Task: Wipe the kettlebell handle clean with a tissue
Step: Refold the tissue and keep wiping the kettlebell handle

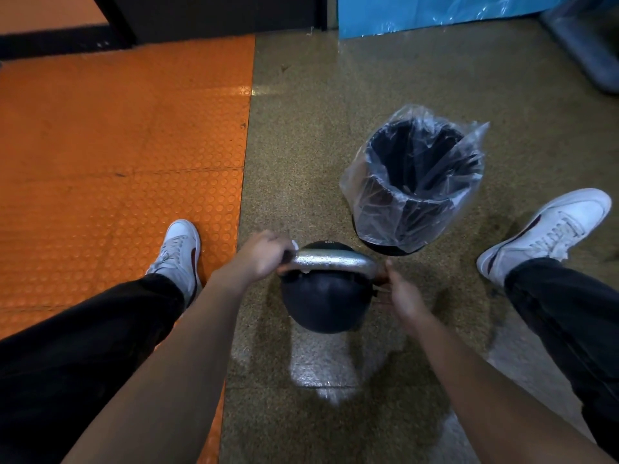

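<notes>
A black kettlebell point(323, 303) stands on the speckled floor between my feet. Its silver handle point(335, 261) is dotted with droplets. My left hand point(263, 256) is curled round the left end of the handle, and a small white corner of tissue point(294, 244) pokes out past its fingers. The rest of the tissue is hidden inside the hand. My right hand point(400, 291) is at the right end of the handle, with thumb and fingers closed on the post where it meets the ball.
A black bin point(418, 182) lined with a clear plastic bag stands just beyond the kettlebell to the right. My white shoes point(181, 252) point(549, 229) flank the kettlebell. An orange studded mat point(117, 145) covers the floor on the left. Blue plastic sheeting point(435, 11) hangs at the back.
</notes>
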Motion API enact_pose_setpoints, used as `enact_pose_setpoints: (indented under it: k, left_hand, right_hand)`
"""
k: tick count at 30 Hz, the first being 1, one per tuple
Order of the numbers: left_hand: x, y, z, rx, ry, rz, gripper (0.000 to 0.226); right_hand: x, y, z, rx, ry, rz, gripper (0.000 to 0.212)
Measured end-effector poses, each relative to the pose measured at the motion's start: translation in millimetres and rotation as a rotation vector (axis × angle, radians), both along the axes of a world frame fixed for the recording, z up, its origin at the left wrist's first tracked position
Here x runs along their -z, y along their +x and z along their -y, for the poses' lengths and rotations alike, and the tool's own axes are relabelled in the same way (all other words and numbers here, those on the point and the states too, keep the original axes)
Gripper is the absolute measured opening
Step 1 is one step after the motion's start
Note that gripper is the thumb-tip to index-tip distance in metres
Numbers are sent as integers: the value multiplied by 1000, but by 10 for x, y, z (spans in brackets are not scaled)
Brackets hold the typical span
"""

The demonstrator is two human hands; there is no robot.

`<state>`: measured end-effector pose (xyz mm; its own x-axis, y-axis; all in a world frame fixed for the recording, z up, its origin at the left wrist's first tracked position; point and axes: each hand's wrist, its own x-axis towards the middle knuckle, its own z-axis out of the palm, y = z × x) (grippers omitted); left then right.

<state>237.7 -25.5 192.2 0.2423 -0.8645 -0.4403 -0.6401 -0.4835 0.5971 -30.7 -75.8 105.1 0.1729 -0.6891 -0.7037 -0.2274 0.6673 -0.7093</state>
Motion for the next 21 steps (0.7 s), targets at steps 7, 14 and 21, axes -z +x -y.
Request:
enact_pose_setpoints:
  k: [7, 14, 21]
  left_hand:
    - [-76, 101, -102, -172, -80, -79, 30]
    - [-79, 25, 2, -312, -108, -121, 24]
    - [33, -90, -112, -348, -5, -144, 17]
  right_hand:
    - [-25, -16, 63, -26, 2, 26, 48]
    - [-11, -7, 45, 6, 11, 53, 53]
    - [-13, -13, 8, 6, 20, 59, 50]
